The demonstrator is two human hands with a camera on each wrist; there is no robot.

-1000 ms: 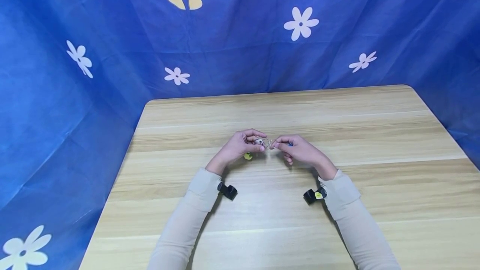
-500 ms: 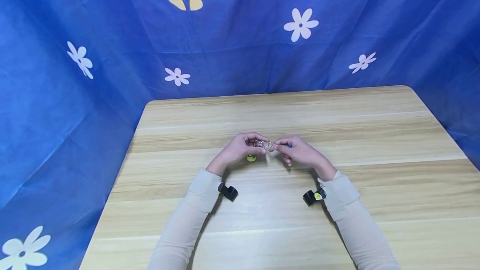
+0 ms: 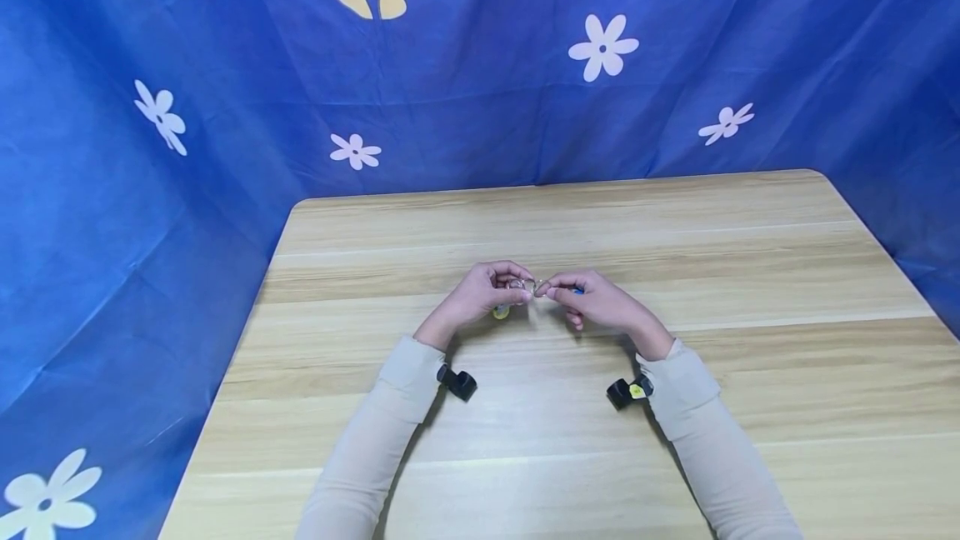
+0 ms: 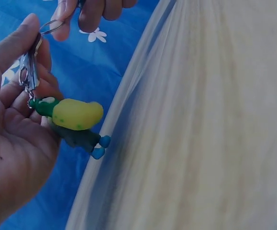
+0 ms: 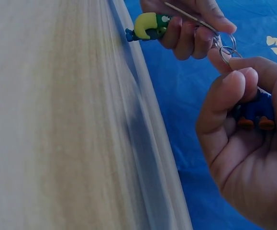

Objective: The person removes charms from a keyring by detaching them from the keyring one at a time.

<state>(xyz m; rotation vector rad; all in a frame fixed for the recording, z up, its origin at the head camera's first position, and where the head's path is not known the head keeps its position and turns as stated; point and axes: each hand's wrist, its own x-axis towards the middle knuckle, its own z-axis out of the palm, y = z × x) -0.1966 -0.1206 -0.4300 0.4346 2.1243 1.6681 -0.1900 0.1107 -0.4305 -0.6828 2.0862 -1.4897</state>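
Note:
In the head view my left hand (image 3: 480, 294) and right hand (image 3: 600, 300) meet fingertip to fingertip above the table. The left thumb and fingers pinch a keychain; its metal keys (image 4: 30, 72) lie against the fingers in the left wrist view. From it hangs a small yellow-and-green figurine (image 4: 78, 114) with blue feet. My right fingertips pinch a thin metal key ring (image 4: 57, 20). The right wrist view shows two rings linked or overlapping between the hands. A blue figurine (image 5: 257, 111) with orange feet sits within the right hand, partly hidden by its fingers.
A light wood-grain table (image 3: 555, 440) lies under both forearms. Blue cloth with white and yellow flowers (image 3: 465, 65) hangs behind it and at the sides. A black wrist camera (image 3: 457, 384) sits on the left cuff and another (image 3: 628, 392) on the right.
The fingertips of both hands have drawn slightly closer, and less of the ring shows between them. The yellow-and-green figurine has shifted a little to the right. Both forearms stay nearly still.

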